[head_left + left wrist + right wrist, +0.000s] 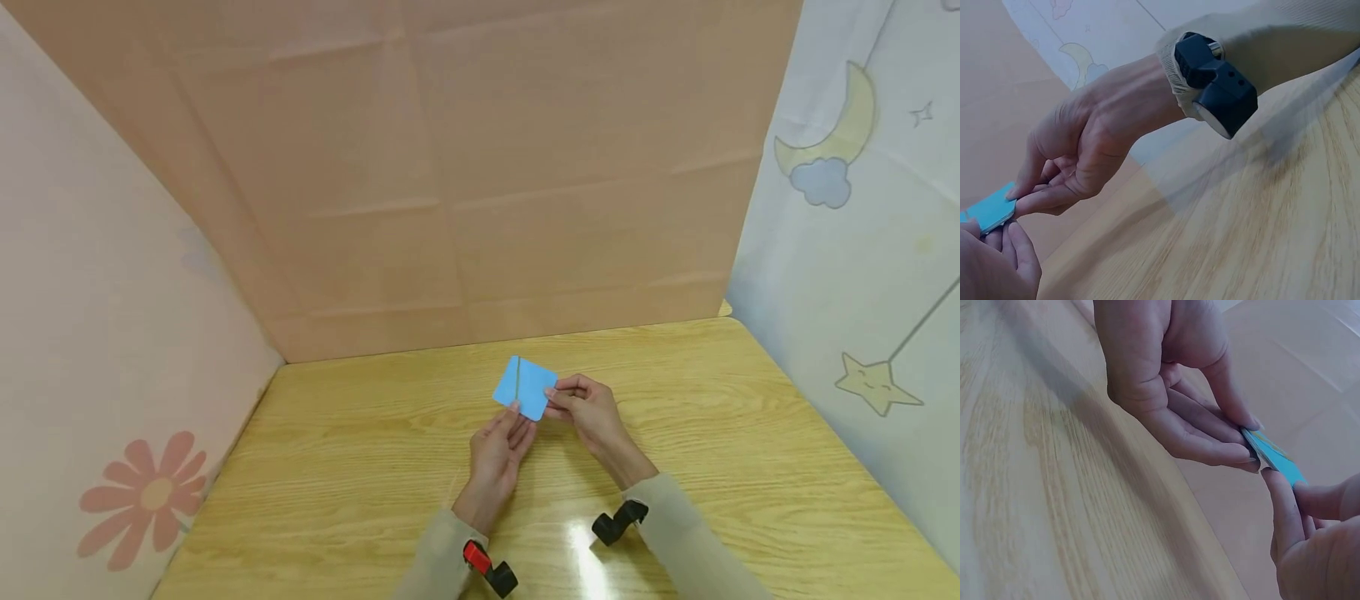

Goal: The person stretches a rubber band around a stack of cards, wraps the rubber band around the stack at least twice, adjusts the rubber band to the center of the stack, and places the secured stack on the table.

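A flat blue square stack point(534, 388), with rounded corners and a thin olive-yellow band across it, is held up between both hands in the head view. My left hand point(495, 458) pinches its near corner, thumb on top and fingers beneath. On the other side, my right hand point(596, 417) grips the right edge between thumb and fingers. Seen edge-on in the right wrist view, the blue stack point(1282, 464) shows a layered side. In the left wrist view, the right thumb and forefinger meet at one end of the blue stack point(992, 209).
Below the hands lies a wood-grain table point(360, 467). A tan cloth backdrop point(450, 208) stands at its far edge. Printed cloth walls flank it, with a flower point(156, 493) on the left and a star point(879, 383) on the right. Each wrist wears a small black camera.
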A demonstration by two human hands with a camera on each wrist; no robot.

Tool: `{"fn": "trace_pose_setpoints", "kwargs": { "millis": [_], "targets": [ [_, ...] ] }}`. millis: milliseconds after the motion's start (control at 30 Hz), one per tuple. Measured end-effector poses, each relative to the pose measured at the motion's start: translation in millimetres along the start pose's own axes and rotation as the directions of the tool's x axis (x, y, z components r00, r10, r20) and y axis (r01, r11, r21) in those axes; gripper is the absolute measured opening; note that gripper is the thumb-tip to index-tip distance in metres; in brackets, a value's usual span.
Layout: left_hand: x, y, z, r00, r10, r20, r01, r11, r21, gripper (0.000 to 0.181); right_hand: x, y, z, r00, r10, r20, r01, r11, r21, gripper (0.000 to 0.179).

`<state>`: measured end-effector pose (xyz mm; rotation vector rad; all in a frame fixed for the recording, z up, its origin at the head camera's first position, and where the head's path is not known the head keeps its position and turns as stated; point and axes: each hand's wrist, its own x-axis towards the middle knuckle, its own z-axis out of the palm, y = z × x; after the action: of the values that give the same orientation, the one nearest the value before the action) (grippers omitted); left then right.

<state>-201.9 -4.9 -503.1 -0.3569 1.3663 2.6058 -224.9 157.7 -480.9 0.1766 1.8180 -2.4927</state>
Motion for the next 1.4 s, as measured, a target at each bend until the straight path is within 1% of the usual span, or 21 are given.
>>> {"fn": "trace_pose_setpoints", "kwargs": {
  "millis": [133,300,433,567,733,967,1167,1300,1400],
  "targets": [
    [0.4,-2.5,0.8,1.0,-0.008,0.004,0.008,1.0,-0.007,0.04,0.1,0.1,0.4,1.0,0.003,0.006,-0.004,1.0,0.003,0.015],
    [2.5,-4.6,-1.2,1.0,-0.023,0.019,0.023,1.0,0.002,0.04,1.0,-2.5,-3.4,0.999,0.025,0.032,-0.024,0.999,-0.039,0.013],
    [4.2,-4.5,-5.9,0.998,-0.049,0.04,0.047,0.998,0.035,0.04,1.8,-3.6,-8.3,0.997,0.042,0.057,-0.038,0.997,-0.071,0.016],
    [6.0,-1.9,-11.4,0.996,-0.073,0.058,0.068,0.994,0.079,0.04,2.5,-1.7,-12.5,0.996,0.056,0.075,-0.05,0.995,-0.084,0.02],
    [8.2,2.1,-16.8,0.994,-0.077,0.08,0.067,0.99,0.126,0.039,3.7,-0.2,-15.5,0.994,0.067,0.084,-0.061,0.996,-0.071,0.021],
    [7.5,9.0,-24.9,0.987,-0.095,0.128,0.065,0.974,0.218,0.043,2.7,-1.4,-16.5,0.991,0.075,0.108,-0.066,0.994,-0.09,0.024],
    [9.6,15.3,-32.9,0.973,-0.131,0.188,0.076,0.958,0.276,0.044,3.2,-0.5,-18.1,0.989,0.079,0.125,-0.063,0.991,-0.121,0.026],
    [12.7,18.1,-38.2,0.968,-0.146,0.205,0.077,0.947,0.311,0.047,3.3,1.2,-19.3,0.987,0.083,0.136,-0.064,0.988,-0.138,0.028],
    [15.0,21.1,-41.2,0.97,-0.139,0.197,0.068,0.942,0.33,0.049,2.6,1.4,-19.7,0.987,0.085,0.138,-0.065,0.988,-0.141,0.028]
  ]
}}
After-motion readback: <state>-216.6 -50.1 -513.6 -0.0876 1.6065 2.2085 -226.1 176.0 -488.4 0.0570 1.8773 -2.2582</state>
